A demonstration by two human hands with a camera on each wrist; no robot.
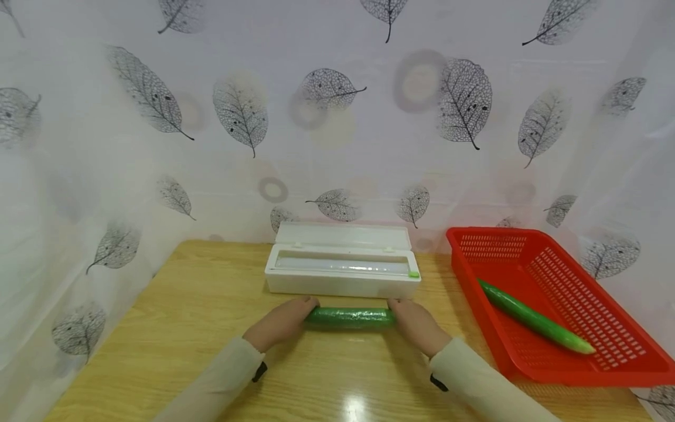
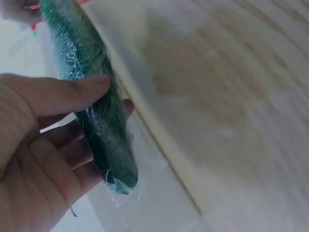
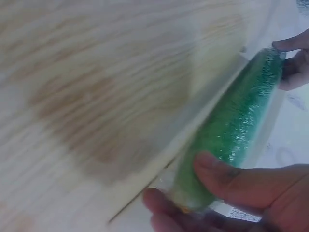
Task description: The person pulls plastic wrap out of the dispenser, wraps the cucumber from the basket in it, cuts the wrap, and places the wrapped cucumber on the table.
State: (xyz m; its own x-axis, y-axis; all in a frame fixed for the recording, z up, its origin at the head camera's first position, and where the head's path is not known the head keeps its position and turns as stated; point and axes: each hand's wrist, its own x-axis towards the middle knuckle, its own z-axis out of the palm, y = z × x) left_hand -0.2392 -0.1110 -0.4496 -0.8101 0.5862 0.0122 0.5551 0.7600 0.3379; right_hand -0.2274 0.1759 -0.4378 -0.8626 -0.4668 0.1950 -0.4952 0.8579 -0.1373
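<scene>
A cucumber (image 1: 350, 317) wrapped in clear plastic film lies crosswise between both hands, in front of the white film box. My left hand (image 1: 285, 321) grips its left end; in the left wrist view the thumb (image 2: 91, 91) lies over the wrapped cucumber (image 2: 108, 140), and loose film sticks out past its tip. My right hand (image 1: 419, 325) holds the other end. Its thumb (image 3: 212, 164) presses on top of the cucumber (image 3: 231, 121) in the right wrist view, with fingers curled beneath. The wrap glistens and looks wrinkled.
Behind the hands stands a white cling film box (image 1: 340, 287), lid raised, a film roll inside and a green slider (image 1: 413, 274) at its right. To the right, a red plastic basket (image 1: 474, 305) holds another cucumber (image 1: 535, 316). A leaf-patterned curtain (image 1: 337, 146) hangs behind the wooden table (image 1: 211, 281).
</scene>
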